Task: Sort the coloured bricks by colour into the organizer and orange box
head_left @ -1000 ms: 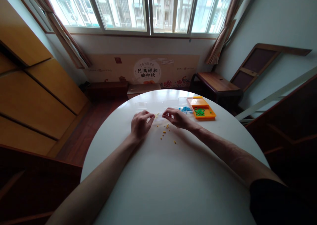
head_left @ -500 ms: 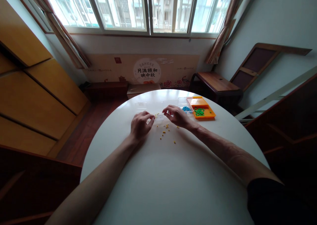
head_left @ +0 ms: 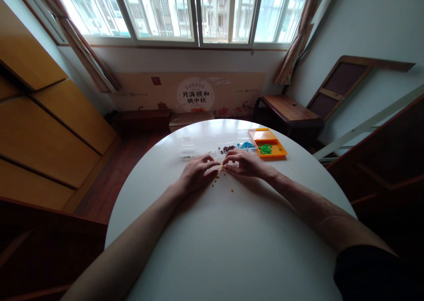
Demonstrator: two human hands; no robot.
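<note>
Both point inward low over yellow pieces (head_left: 217, 176) — left hand (head_left: 197, 174), fingers parted; right hand (head_left: 245, 163), fingers' closure unclear.

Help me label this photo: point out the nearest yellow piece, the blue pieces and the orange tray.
Nearest yellow piece (head_left: 232, 190): head view, its middle.
Blue pieces (head_left: 245, 145): head view, middle of pile.
Orange tray (head_left: 275, 156): head view, its near wall.
</note>
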